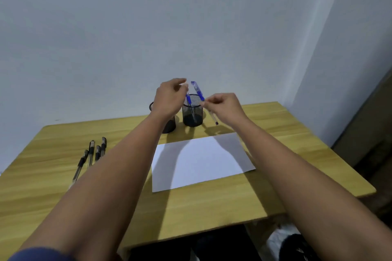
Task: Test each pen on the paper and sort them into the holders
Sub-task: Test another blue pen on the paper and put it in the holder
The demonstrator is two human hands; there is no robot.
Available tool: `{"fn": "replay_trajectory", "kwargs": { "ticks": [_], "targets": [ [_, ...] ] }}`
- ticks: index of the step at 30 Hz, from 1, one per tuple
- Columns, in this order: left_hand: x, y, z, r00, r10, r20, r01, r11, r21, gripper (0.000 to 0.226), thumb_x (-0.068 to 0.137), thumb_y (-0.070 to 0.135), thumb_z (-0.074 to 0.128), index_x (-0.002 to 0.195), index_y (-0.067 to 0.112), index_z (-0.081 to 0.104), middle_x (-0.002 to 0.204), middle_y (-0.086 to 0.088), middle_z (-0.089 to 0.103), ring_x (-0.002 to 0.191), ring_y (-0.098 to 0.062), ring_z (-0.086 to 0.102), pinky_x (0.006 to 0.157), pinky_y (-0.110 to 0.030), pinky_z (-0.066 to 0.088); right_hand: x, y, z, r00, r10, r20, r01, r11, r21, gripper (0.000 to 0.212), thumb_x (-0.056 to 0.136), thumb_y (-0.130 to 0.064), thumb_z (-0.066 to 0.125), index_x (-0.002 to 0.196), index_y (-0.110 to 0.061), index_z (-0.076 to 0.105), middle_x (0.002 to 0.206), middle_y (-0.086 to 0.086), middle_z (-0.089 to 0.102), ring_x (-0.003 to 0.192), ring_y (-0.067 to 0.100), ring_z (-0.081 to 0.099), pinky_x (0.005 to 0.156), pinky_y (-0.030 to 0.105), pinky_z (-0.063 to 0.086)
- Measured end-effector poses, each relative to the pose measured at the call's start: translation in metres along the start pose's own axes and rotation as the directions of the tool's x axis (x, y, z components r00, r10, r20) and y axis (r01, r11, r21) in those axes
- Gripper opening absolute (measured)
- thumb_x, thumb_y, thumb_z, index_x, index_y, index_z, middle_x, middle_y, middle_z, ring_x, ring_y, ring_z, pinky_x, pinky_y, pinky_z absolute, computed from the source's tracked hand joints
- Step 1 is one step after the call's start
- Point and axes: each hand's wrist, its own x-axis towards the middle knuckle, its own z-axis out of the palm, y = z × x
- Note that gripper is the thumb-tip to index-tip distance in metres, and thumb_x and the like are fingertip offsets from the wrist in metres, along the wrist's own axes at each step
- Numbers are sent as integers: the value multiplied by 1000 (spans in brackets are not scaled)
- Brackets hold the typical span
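Note:
Two black mesh holders stand at the back of the desk. The right holder [192, 112] has a blue pen [189, 101] standing in it, and my left hand [169, 97] pinches that pen's top end above the rim. My left wrist mostly hides the left holder [171, 126]. Just right of the right holder, my right hand [222, 108] grips a second blue pen [198, 91] in its fingertips. That pen is tilted, blue cap up over the holder's rim, the other end low beside my palm. A white sheet of paper [201, 161] lies in front of the holders.
Several black capped pens [93, 153] lie side by side on the left of the wooden desk [212, 207]. A pale wall rises right behind the holders. The desk's right edge is close to the paper, with dark floor and objects below.

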Motion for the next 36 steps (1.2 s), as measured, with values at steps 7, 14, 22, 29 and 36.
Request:
{"fn": "replay_trajectory", "kwargs": {
  "ticks": [7, 14, 22, 29, 36],
  "targets": [
    [26, -37, 19, 996, -35, 82, -34, 705, 709, 78, 73, 83, 55, 125, 26, 60, 121, 2, 68, 123, -29, 50, 89, -46, 34, 75, -8, -1, 982, -61, -179, 55, 998, -37, 19, 89, -22, 86, 76, -24, 72, 77, -6, 75, 68, 14, 69, 78, 30, 59],
    [43, -60, 44, 993, 71, 89, -113, 527, 842, 66, 68, 89, 50, 90, 27, 63, 81, 5, 66, 100, -25, 54, 87, -47, 34, 98, 11, 42, 989, -70, -129, 31, 959, -282, 12, 88, -30, 84, 82, -25, 75, 82, -6, 75, 85, 20, 75, 79, 33, 60],
    [41, -63, 49, 992, 97, 81, -121, 552, 825, 56, 72, 80, 52, 82, 25, 59, 82, 3, 67, 98, -26, 54, 82, -44, 32, 92, 16, 68, 991, 9, -137, -76, 866, -494, 8, 85, -26, 79, 84, -19, 77, 93, 3, 79, 94, 30, 74, 93, 47, 59],
    [23, -63, -3, 985, 172, 20, -122, 606, 786, 67, 86, 76, 43, 112, 20, 69, 108, 0, 71, 111, -29, 57, 84, -44, 43, 69, -16, 57, 974, -108, -199, 26, 926, -377, 30, 93, -18, 66, 120, -16, 79, 121, 3, 79, 113, 25, 72, 95, 33, 55],
    [-17, -89, -103, 995, 28, -92, 49, 679, 732, 43, 95, 47, 56, 129, 22, 66, 126, 2, 67, 124, -26, 54, 94, -44, 49, 21, -55, 106, 982, -191, 16, 188, 946, -264, 9, 91, -21, 71, 91, -23, 80, 74, -15, 65, 82, 14, 67, 77, 27, 51]
  ]
}}
